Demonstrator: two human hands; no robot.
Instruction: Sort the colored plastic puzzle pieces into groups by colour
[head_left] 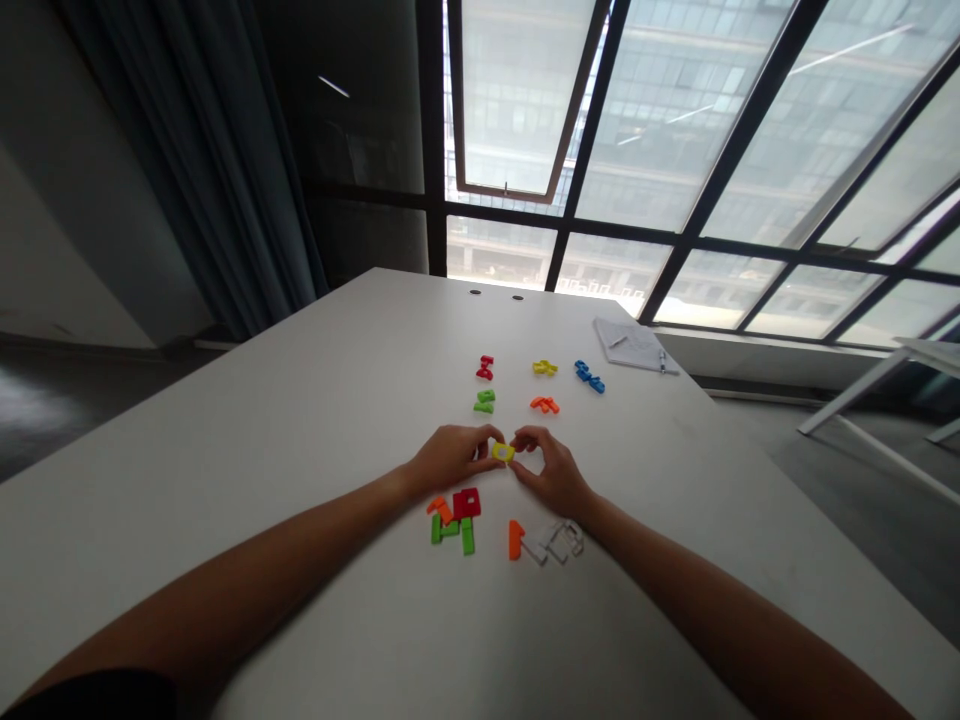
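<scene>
A small yellow plastic piece (pixel 503 453) with a pale patch in its middle is held between both hands, above the white table. My left hand (pixel 456 455) pinches its left side between thumb and fingers. My right hand (pixel 551 470) has thumb and fingertips closed on its right side. Nearer to me lie an orange piece (pixel 440 509), a red square piece (pixel 466 502) and green pieces (pixel 468 536). An orange piece shaped like a 1 (pixel 514 540) lies beside white pieces (pixel 559 542), close to my right wrist.
Beyond my hands sit small groups of red (pixel 485 368), light green (pixel 485 402), yellow (pixel 545 368), orange (pixel 545 405) and blue (pixel 589 377) pieces. Paper with pens (pixel 636 345) lies near the right edge of the white table (pixel 315 400). Windows stand behind it.
</scene>
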